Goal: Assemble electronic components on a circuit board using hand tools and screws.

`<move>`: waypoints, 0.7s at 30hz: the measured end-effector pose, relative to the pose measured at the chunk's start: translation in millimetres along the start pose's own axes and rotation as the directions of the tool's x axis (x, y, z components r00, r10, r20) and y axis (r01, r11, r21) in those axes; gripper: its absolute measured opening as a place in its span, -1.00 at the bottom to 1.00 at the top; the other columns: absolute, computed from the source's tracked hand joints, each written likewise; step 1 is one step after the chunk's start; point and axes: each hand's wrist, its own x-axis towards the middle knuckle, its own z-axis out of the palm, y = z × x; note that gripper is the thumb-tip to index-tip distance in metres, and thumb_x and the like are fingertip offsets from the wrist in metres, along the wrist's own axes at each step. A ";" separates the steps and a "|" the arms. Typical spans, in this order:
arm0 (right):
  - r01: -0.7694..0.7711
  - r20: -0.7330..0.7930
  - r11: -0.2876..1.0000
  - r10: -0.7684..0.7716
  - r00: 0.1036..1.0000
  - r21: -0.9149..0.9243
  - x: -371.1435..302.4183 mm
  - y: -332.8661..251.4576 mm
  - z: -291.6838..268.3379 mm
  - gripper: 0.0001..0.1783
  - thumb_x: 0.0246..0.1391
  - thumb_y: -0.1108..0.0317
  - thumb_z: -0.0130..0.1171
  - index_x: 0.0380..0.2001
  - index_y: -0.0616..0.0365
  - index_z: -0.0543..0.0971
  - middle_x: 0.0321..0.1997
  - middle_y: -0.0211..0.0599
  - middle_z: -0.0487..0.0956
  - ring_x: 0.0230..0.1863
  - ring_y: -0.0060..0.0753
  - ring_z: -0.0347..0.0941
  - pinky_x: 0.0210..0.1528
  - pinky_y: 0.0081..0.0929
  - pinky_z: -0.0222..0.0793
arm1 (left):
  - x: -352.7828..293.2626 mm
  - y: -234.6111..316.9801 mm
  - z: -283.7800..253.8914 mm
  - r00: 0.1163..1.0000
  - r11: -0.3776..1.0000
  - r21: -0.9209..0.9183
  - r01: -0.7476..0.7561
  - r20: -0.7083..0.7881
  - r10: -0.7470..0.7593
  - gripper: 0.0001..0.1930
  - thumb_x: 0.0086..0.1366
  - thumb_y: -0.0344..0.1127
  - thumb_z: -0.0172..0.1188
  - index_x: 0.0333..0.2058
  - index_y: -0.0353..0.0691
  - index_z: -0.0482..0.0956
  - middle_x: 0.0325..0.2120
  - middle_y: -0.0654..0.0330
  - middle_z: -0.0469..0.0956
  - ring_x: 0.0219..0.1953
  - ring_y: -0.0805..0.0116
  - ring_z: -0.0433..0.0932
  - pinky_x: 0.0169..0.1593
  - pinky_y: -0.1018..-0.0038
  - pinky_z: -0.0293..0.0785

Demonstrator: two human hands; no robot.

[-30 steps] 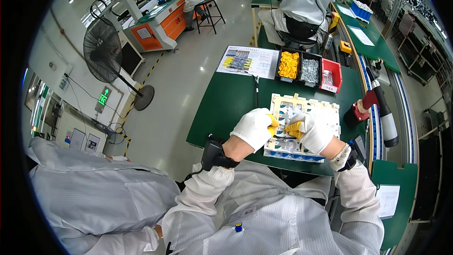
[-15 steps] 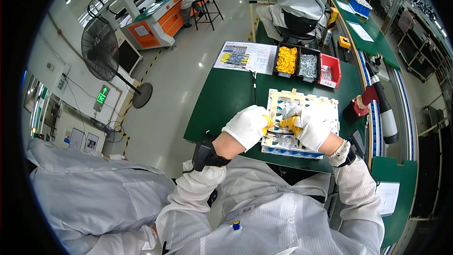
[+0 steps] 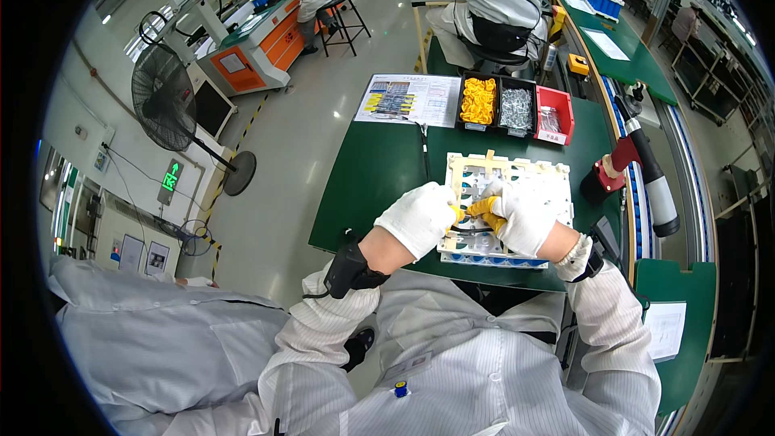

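A cream-white frame with many cutouts [image 3: 557, 180] lies on a green table, blue round parts showing along its near side. Both hands wear white gloves with yellow fingertips. At the frame's left edge, my left hand [image 3: 421, 218] has its fingers closed in a pinch. My right hand [image 3: 521, 214] is over the frame's middle, its fingers pinched and pointing toward the left hand. What either hand pinches is too small and covered to make out. A short black cable [image 3: 472, 231] lies across the frame just below the fingertips.
Beyond the frame stand a black bin of yellow parts [image 3: 479, 100], a black bin of metal screws [image 3: 517, 107] and a red bin [image 3: 557, 117]. A printed sheet [image 3: 440, 101] lies left of them. A black-and-white handheld tool [image 3: 652, 178] stands at the right. A co-worker [image 3: 161, 347] is close at left.
The whole view has shifted slightly. My right fingertips have drawn a little closer to my left ones over the frame. The frame stays on the table.
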 end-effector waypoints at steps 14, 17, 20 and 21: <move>0.017 -0.005 0.999 -0.017 1.000 -0.037 1.4 -4.8 -1.4 -0.84 0.06 0.48 0.35 -0.25 0.22 0.75 -0.24 -0.11 0.66 -0.22 -0.01 0.60 -0.16 -0.25 0.52 | -2.2 1.0 -6.0 0.995 0.998 0.016 0.054 0.088 -0.055 -0.86 0.19 -0.39 0.26 -0.30 -0.31 0.70 -0.16 0.05 0.65 -0.08 0.09 0.61 0.05 0.33 0.59; 0.036 -0.005 0.999 -0.036 0.999 -0.005 1.0 2.8 3.2 -0.86 0.02 0.52 0.37 -0.30 0.22 0.73 -0.26 -0.12 0.64 -0.24 -0.02 0.60 -0.19 -0.27 0.51 | -1.2 -2.2 -6.1 0.987 0.989 -0.059 0.137 0.097 -0.131 -0.83 0.20 -0.40 0.24 -0.27 -0.30 0.72 -0.17 0.06 0.65 -0.07 0.10 0.62 0.06 0.32 0.59; 0.086 -0.011 0.995 -0.086 0.996 0.045 -0.1 4.5 3.2 -0.88 -0.01 0.55 0.39 -0.34 0.22 0.72 -0.27 -0.14 0.63 -0.26 -0.03 0.58 -0.21 -0.30 0.51 | 9.9 -3.9 -10.9 0.967 0.993 -0.001 0.114 0.229 -0.111 -0.82 0.23 -0.39 0.23 -0.24 -0.29 0.73 -0.18 0.05 0.66 -0.06 0.11 0.62 0.08 0.32 0.59; 0.127 -0.026 0.990 -0.126 0.992 0.065 0.2 4.3 1.8 -0.88 -0.02 0.56 0.41 -0.35 0.22 0.71 -0.26 -0.15 0.62 -0.27 -0.03 0.57 -0.22 -0.31 0.50 | 13.6 -5.6 -9.4 0.946 0.991 0.020 0.132 0.295 -0.132 -0.81 0.24 -0.36 0.24 -0.24 -0.27 0.75 -0.18 0.06 0.66 -0.05 0.11 0.62 0.09 0.31 0.58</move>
